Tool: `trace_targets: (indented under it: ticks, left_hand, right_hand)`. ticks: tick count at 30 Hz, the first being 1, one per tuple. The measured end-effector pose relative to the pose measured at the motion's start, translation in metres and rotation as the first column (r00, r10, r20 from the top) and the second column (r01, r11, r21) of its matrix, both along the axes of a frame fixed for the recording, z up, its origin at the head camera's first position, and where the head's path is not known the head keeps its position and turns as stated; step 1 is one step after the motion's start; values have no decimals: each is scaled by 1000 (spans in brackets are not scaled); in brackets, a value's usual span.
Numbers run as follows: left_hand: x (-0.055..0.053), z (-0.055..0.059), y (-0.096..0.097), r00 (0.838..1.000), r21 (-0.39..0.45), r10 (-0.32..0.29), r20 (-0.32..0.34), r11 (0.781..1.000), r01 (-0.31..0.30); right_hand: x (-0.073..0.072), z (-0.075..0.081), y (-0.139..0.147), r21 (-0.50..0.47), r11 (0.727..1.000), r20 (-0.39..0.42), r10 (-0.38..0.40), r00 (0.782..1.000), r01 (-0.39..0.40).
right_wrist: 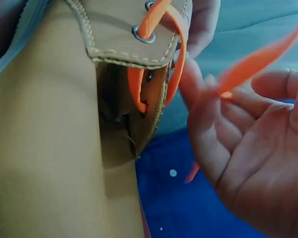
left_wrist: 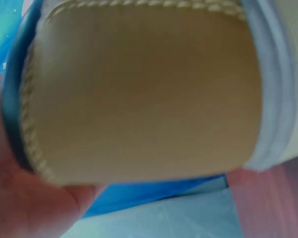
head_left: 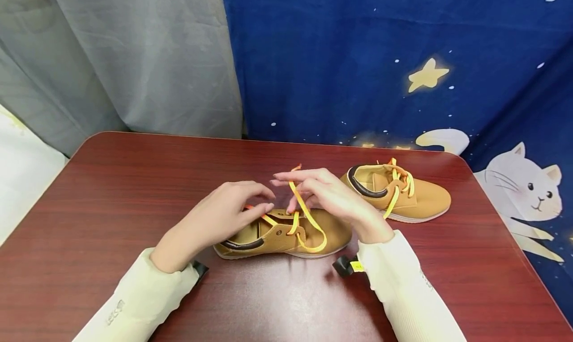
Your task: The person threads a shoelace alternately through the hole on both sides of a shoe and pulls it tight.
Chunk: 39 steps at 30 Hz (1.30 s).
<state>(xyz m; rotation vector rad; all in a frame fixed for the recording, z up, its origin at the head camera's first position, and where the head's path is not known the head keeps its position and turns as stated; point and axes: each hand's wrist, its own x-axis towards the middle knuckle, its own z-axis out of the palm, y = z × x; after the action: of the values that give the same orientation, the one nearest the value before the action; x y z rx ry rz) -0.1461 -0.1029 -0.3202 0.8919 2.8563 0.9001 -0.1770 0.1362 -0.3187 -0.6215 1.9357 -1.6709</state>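
A tan shoe (head_left: 331,227) stands on the table, toe to the right. Its yellow-orange shoelace (head_left: 320,232) loops out of the eyelets near the toe and rises to my right hand (head_left: 331,195). That hand holds the lace between its fingers, with the lace end sticking up past them. In the right wrist view the orange lace (right_wrist: 258,64) runs across the fingers beside the eyelet flaps. My left hand (head_left: 224,210) arches over the ankle opening, thumb and fingertips apart, close to another stretch of lace. The shoe's heel (left_wrist: 149,94) fills the left wrist view.
A second tan shoe (head_left: 429,197), its lace threaded, stands behind and right of my right hand. The reddish-brown table (head_left: 134,172) ends at a grey curtain (head_left: 179,58) and a blue curtain (head_left: 335,58) with stars and a cat.
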Motion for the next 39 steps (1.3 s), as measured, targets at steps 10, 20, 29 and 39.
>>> trace_targets:
  ticks: [10,20,29,39]
  left_hand:
    - [-2,-10,10,995,-49,-95,13,994,96]
    - [1,-16,11,985,-130,-124,-118,985,109]
    - [2,-16,14,987,-134,-115,-113,986,100]
    - [2,-17,12,989,-145,-101,-105,986,86]
  right_hand:
    - [-1,2,4,134,983,-389,-67,919,129]
    - [-5,-5,2,46,952,-687,-189,701,302]
    - [-5,-6,4,-20,949,-584,-267,766,315]
    - [-3,-2,6,58,971,-338,-199,920,232]
